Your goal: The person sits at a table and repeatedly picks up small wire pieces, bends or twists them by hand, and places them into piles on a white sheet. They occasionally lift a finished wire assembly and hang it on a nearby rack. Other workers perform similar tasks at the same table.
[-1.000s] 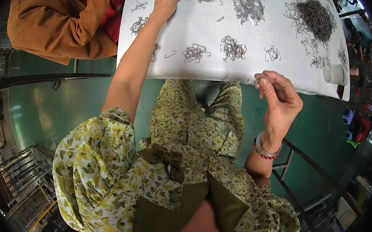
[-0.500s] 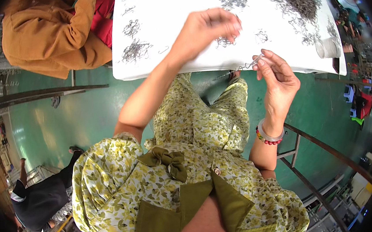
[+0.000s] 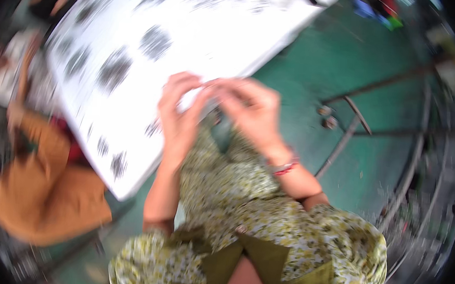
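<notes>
Both of my hands meet in front of me over the near edge of a white-covered table. My left hand has thumb and fingertips pinched together; motion blur hides what is between them. Fingertip to fingertip with it, my right hand is closed too, with a red beaded bracelet at its wrist. A chain of small metal hooks hung from the right fingers half a second ago; now it is too smeared to trace. Dark piles of small wire hooks lie on the table, one smaller pile near its left corner.
A person in a brown top sits at the table's left side, and another in light clothing is farther up. Metal rails and a frame stand on the green floor to the right. Stools show at the upper right.
The view has swung, so the table now lies tilted toward the upper left. My hands, apart before, have come together at the fingertips. The hanging chain no longer shows clearly.
</notes>
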### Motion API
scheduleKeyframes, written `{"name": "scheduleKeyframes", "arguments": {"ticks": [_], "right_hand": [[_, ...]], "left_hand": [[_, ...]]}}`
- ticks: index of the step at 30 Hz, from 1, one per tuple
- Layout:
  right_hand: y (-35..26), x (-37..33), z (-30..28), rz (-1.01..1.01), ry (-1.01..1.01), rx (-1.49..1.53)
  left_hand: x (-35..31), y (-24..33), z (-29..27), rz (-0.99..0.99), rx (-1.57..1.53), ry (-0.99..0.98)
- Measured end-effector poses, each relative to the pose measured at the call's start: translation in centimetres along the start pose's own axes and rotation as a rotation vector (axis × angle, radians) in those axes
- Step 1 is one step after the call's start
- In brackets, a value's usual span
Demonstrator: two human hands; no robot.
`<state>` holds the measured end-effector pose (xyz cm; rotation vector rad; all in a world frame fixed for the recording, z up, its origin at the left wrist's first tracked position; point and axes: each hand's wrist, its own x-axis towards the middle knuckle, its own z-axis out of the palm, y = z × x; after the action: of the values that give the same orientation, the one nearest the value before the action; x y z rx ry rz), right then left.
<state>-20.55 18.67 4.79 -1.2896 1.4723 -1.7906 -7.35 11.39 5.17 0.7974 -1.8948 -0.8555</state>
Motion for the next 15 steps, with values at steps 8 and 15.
{"name": "scheduleKeyframes", "arguments": {"ticks": [8,15], "right_hand": [[-6.3,3.4,-6.0,-0.523,0.069,0.081],[-16.2,2.4,-10.2,-0.444,0.05,0.385]], "left_hand": [[6.6,7.0,0.6,0.216,-0.408,-0.332],[10.0,18.1,2.2,0.439,-0.719,-0.546]]}}
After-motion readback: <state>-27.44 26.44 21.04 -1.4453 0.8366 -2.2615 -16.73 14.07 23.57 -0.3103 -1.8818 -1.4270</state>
